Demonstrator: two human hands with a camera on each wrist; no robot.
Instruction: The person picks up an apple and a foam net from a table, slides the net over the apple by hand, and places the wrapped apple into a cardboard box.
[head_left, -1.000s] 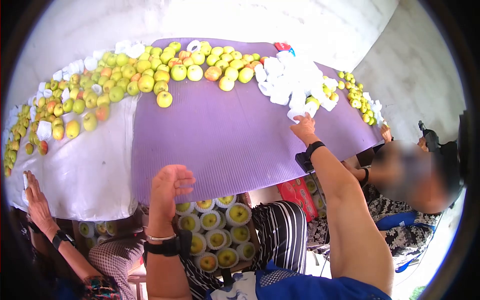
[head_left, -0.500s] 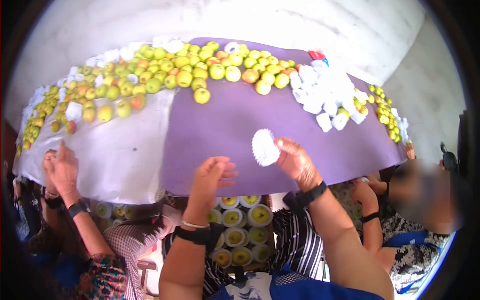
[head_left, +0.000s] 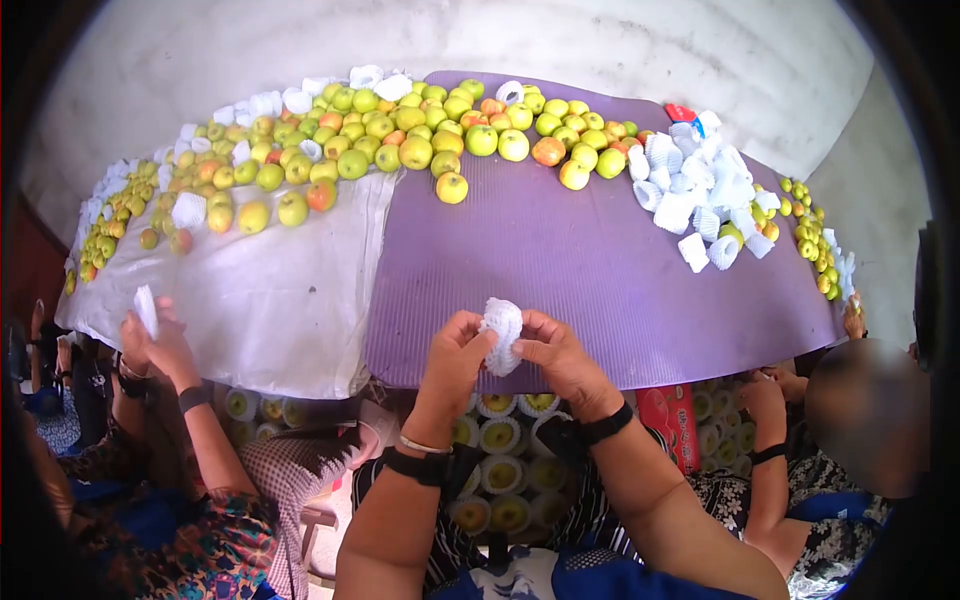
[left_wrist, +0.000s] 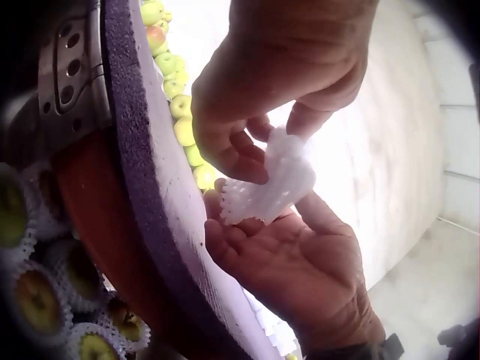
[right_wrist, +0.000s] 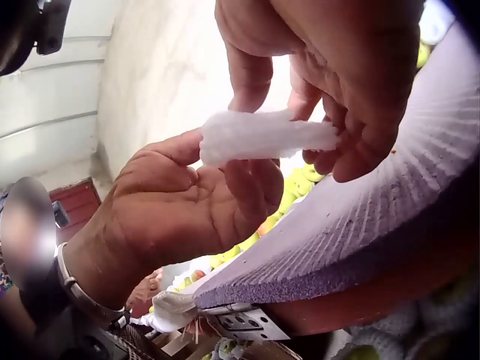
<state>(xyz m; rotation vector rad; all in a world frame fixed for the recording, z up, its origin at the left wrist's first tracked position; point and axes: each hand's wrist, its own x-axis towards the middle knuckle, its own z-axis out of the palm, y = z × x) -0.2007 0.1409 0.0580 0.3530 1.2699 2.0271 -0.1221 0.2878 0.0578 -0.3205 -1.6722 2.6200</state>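
Note:
A white foam fruit net (head_left: pixel 502 330), ruffled at its edge, is held up near the front edge of the purple mat (head_left: pixel 560 265). My left hand (head_left: pixel 455 360) pinches one side of it between thumb and fingers. On the other side, my right hand (head_left: pixel 568 362) grips it with thumb and fingertips. In the left wrist view the foam net (left_wrist: pixel 274 180) spans the gap between both hands. It looks flattened and narrow in the right wrist view, where the foam net (right_wrist: pixel 262 139) touches fingers of each hand.
Loose apples (head_left: pixel 415 150) line the mat's far side. A heap of foam nets (head_left: pixel 700 185) lies at the right. Below the table edge, a box holds netted apples (head_left: pixel 503 475). One person's hands (head_left: pixel 160 340) hold white foam at left; another person (head_left: pixel 770 410) sits at right.
My right hand has brought a foam net from the heap back to the mat's front edge. My left hand has moved in to grip it too. The head view has shifted.

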